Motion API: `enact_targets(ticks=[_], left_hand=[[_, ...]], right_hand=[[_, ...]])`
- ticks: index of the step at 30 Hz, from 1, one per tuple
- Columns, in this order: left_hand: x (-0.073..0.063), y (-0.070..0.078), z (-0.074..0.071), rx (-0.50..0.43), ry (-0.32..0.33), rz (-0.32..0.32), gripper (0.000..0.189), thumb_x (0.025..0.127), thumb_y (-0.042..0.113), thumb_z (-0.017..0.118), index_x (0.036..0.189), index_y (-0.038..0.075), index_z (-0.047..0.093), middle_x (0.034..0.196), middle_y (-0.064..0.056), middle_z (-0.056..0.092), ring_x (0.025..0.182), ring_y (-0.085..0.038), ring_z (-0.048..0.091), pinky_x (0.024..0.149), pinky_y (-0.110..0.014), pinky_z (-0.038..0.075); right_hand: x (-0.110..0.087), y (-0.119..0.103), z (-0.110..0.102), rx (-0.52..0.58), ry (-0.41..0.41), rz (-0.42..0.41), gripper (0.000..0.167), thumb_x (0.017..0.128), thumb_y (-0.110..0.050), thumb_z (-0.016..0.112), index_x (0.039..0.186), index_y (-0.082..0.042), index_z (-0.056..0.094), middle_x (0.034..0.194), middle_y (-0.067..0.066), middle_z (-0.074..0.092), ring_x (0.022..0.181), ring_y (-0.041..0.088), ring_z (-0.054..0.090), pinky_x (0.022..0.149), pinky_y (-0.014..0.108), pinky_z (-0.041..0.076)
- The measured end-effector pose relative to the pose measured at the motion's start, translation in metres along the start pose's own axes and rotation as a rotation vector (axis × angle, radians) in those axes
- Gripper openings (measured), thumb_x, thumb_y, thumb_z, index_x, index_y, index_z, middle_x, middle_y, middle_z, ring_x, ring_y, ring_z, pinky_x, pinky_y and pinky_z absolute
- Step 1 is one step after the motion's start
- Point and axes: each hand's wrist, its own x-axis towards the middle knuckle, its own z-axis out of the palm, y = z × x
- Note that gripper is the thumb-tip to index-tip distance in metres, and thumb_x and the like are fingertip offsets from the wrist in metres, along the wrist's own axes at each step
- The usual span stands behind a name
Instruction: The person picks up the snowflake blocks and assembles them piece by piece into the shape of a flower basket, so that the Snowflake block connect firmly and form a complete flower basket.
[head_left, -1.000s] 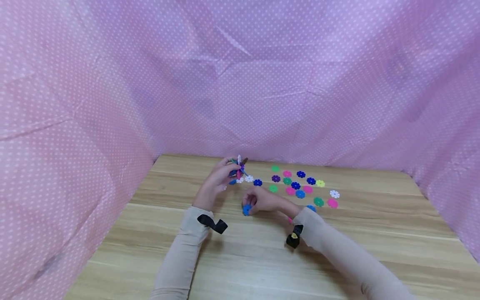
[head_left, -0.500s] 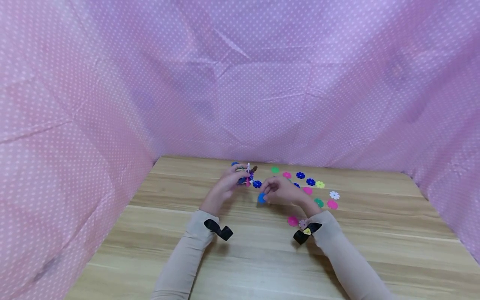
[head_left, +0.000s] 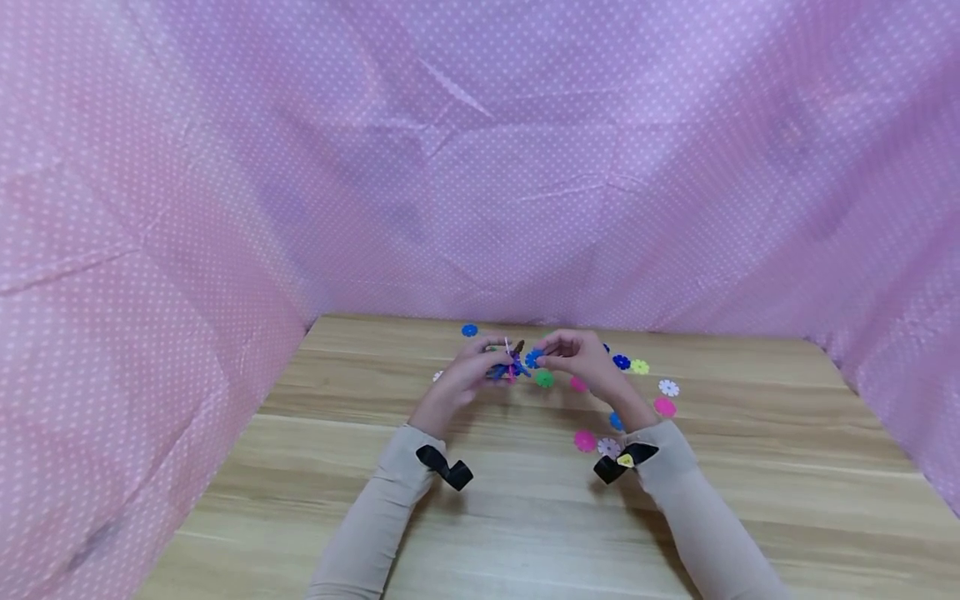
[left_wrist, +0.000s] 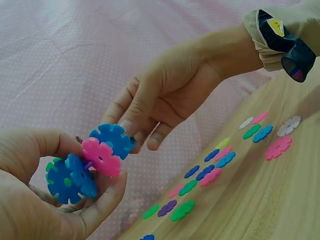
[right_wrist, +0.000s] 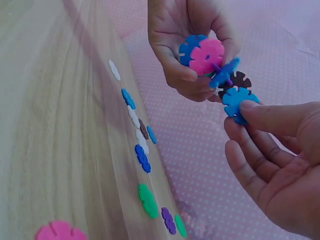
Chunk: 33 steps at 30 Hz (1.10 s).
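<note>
Above the table, my left hand (head_left: 463, 375) grips a cluster of interlocked flower-shaped plastic discs. In the left wrist view a pink disc (left_wrist: 101, 157) and a blue disc (left_wrist: 61, 182) of that cluster show between thumb and fingers. My right hand (head_left: 592, 367) pinches a single blue flower disc (right_wrist: 234, 104) by its edge, thumb on its face. That disc is close beside the cluster's brown disc (right_wrist: 241, 80) in the right wrist view; whether they touch I cannot tell. The cluster's far side is partly hidden by the left fingers.
Loose flower discs lie on the wooden table (head_left: 510, 517), among them a yellow one (head_left: 640, 367), a white one (head_left: 669, 388) and a pink one (head_left: 585, 441). A blue disc (head_left: 469, 331) lies near the back edge. Pink dotted cloth (head_left: 480, 208) hangs around the table.
My right hand has lifted the blue disc up, away and to the right. My left hand has carried the cluster rightward and slightly lower in view, so the two are now close together.
</note>
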Motion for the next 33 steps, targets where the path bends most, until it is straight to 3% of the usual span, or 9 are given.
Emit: enact_targets(ticks=[5, 9, 12, 18, 23, 33], left_hand=[[-0.003, 0.002, 0.005, 0.007, -0.023, -0.002, 0.052, 0.096, -0.001, 0.056, 0.144, -0.007, 0.037, 0.097, -0.007, 0.063, 0.081, -0.017, 0.069, 0.109, -0.057, 0.048], [-0.005, 0.003, 0.006, 0.020, -0.043, 0.002, 0.054, 0.097, 0.001, 0.055, 0.146, -0.006, 0.033, 0.099, -0.006, 0.062, 0.085, -0.019, 0.067, 0.095, -0.040, 0.058], [-0.006, 0.004, 0.007, 0.016, -0.050, 0.007, 0.051, 0.097, 0.002, 0.053, 0.144, -0.004, 0.035, 0.100, -0.006, 0.060, 0.085, -0.019, 0.066, 0.084, -0.029, 0.057], [-0.007, 0.005, 0.009, 0.025, -0.056, 0.013, 0.046, 0.097, 0.004, 0.052, 0.141, 0.003, 0.040, 0.097, -0.006, 0.060, 0.080, -0.016, 0.065, 0.086, -0.031, 0.056], [-0.008, 0.005, 0.008, 0.045, -0.074, 0.021, 0.045, 0.098, 0.005, 0.052, 0.142, 0.004, 0.039, 0.095, -0.004, 0.060, 0.077, -0.015, 0.064, 0.088, -0.033, 0.055], [-0.010, 0.007, 0.006, 0.021, -0.102, 0.065, 0.052, 0.100, 0.004, 0.050, 0.149, -0.002, 0.032, 0.105, -0.007, 0.060, 0.078, -0.011, 0.064, 0.088, -0.032, 0.055]], right_hand=[[-0.002, -0.003, 0.003, -0.015, 0.031, -0.021, 0.023, 0.089, 0.000, 0.075, 0.110, 0.009, 0.068, 0.101, 0.020, 0.073, 0.081, 0.007, 0.069, 0.080, 0.026, 0.060], [-0.003, -0.005, 0.005, -0.022, 0.043, -0.053, 0.020, 0.090, 0.000, 0.075, 0.107, 0.008, 0.069, 0.105, 0.029, 0.071, 0.083, 0.015, 0.072, 0.079, 0.027, 0.061], [-0.003, -0.004, 0.006, -0.027, 0.050, -0.084, 0.018, 0.090, 0.000, 0.075, 0.105, 0.007, 0.070, 0.105, 0.028, 0.071, 0.083, 0.019, 0.072, 0.078, 0.028, 0.061], [-0.003, -0.006, 0.008, -0.037, 0.075, -0.148, 0.014, 0.088, 0.002, 0.076, 0.101, 0.007, 0.072, 0.102, 0.025, 0.073, 0.082, 0.011, 0.072, 0.078, 0.026, 0.061], [-0.005, -0.010, 0.010, -0.057, 0.088, -0.187, 0.013, 0.086, 0.003, 0.077, 0.098, 0.008, 0.074, 0.100, 0.029, 0.072, 0.085, 0.015, 0.072, 0.077, 0.022, 0.061], [-0.006, -0.016, 0.011, -0.114, 0.103, -0.234, 0.011, 0.085, 0.005, 0.077, 0.096, 0.006, 0.076, 0.097, 0.027, 0.072, 0.085, 0.009, 0.069, 0.075, 0.021, 0.060]])
